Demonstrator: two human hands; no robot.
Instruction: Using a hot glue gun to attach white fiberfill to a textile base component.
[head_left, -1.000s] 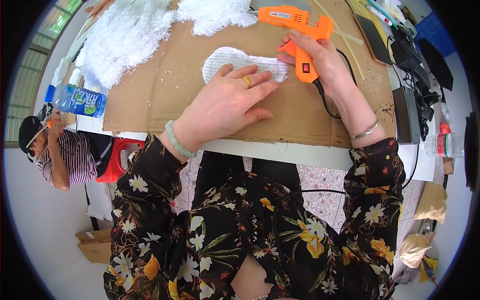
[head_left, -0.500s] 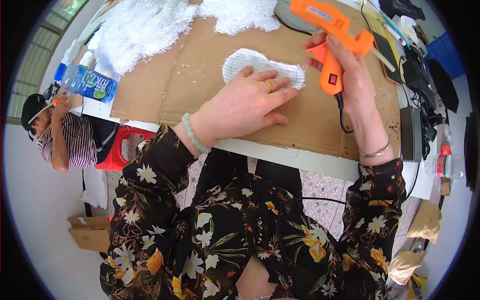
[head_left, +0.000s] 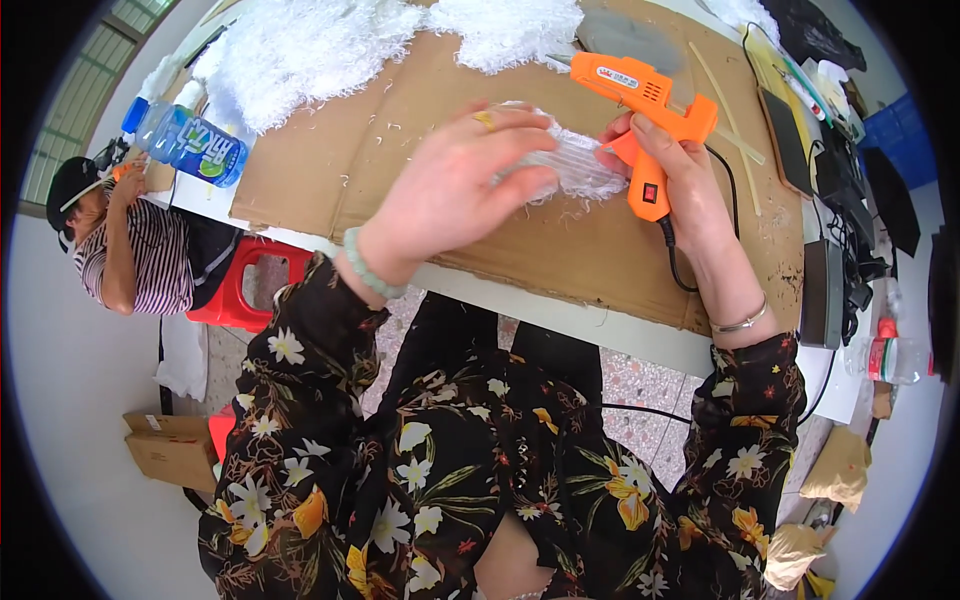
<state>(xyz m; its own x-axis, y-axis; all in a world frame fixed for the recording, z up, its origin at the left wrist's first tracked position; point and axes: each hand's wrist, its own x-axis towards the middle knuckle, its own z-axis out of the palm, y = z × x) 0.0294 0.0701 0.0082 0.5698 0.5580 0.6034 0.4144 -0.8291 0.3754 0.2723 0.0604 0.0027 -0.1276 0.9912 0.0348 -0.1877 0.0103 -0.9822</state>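
Note:
My left hand [head_left: 455, 185] grips a white fuzzy sole-shaped piece [head_left: 575, 170] and holds it lifted a little above the brown cardboard sheet [head_left: 330, 170]. A ring sits on one finger and a pale green bead bracelet on the wrist. My right hand [head_left: 675, 185] is closed around the handle of an orange hot glue gun [head_left: 650, 110], whose nozzle points left, just above the white piece. Its black cord [head_left: 690, 275] runs down off the table edge.
Heaps of white fluffy material [head_left: 310, 45] lie at the far edge of the cardboard. A blue-labelled plastic bottle [head_left: 185, 140] lies at the left. Another person [head_left: 130, 240] in a striped shirt sits beside a red stool [head_left: 245, 290]. Dark devices and cables [head_left: 830, 180] crowd the right side.
My left hand has picked the white piece up off the cardboard, where it pressed it flat before. The glue gun in my right hand now sits close beside the piece.

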